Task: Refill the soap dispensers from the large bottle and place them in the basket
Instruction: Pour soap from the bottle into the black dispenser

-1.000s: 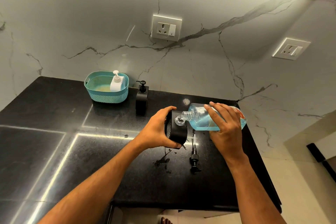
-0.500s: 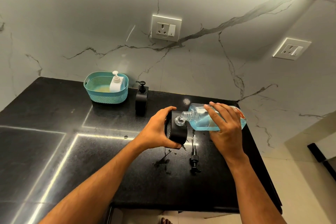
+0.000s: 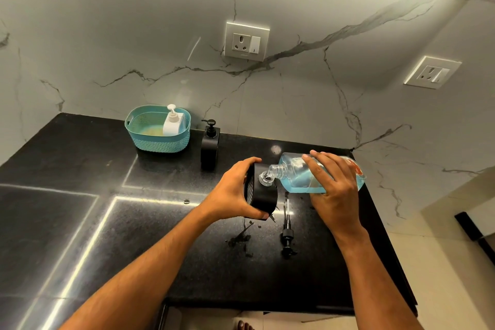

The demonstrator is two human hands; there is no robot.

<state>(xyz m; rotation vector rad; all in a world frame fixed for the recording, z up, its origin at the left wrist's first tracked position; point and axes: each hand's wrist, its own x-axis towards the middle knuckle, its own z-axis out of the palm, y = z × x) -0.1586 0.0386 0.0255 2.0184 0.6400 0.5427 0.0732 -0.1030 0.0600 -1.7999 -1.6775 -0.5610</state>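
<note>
**Pouring over the black table**

Marble wall (image 3: 294,104) with two sockets backs a black table (image 3: 80,222). Near the middle of the view, the left hand (image 3: 235,193) wraps around a black dispenser (image 3: 261,193), thumb along its near side, tipping it toward 3 o'clock. The right hand (image 3: 334,190) grips the large bottle (image 3: 294,177) from above, laid nearly flat, its open neck meeting the dispenser's clear mouth. Blue liquid sits along the bottle's lower side.

At 6 o'clock from the bottle, a loose black pump (image 3: 287,233) lies on the table, and dark drips (image 3: 241,238) mark the surface to its 9 o'clock.

Toward 11 o'clock, a teal basket (image 3: 158,142) stands at the wall with a white dispenser (image 3: 172,123) upright inside it. Just beside the basket at its 3 o'clock stands a second black dispenser (image 3: 210,142), pump fitted.
</note>
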